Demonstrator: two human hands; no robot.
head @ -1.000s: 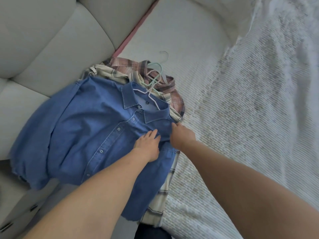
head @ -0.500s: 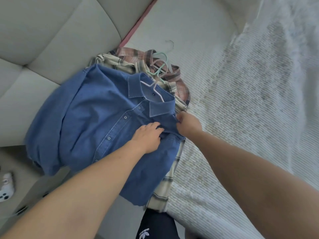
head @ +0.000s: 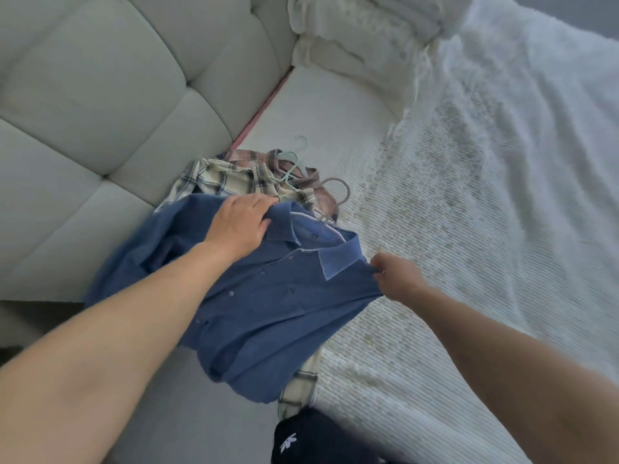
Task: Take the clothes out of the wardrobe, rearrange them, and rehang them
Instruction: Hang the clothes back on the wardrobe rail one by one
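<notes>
A: Blue denim button-up shirt [head: 268, 296] lies on bed [head: 469, 229], atop plaid shirts. Left hand [head: 239, 226] grips its shoulder; right hand [head: 397, 279] pinches the other.

B: Risk: white hanger [head: 321, 226] could slip out the collar when lifted.

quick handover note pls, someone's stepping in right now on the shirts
Left hand grips the blue denim shirt at its far shoulder by the collar. Right hand pinches the near shoulder edge.
The denim shirt lies on the bed, hanger inside the collar, on top of two plaid shirts, also on hangers.
Done: clothes are out of the wardrobe.
Left: finish arranging, then rehang all three.
</notes>
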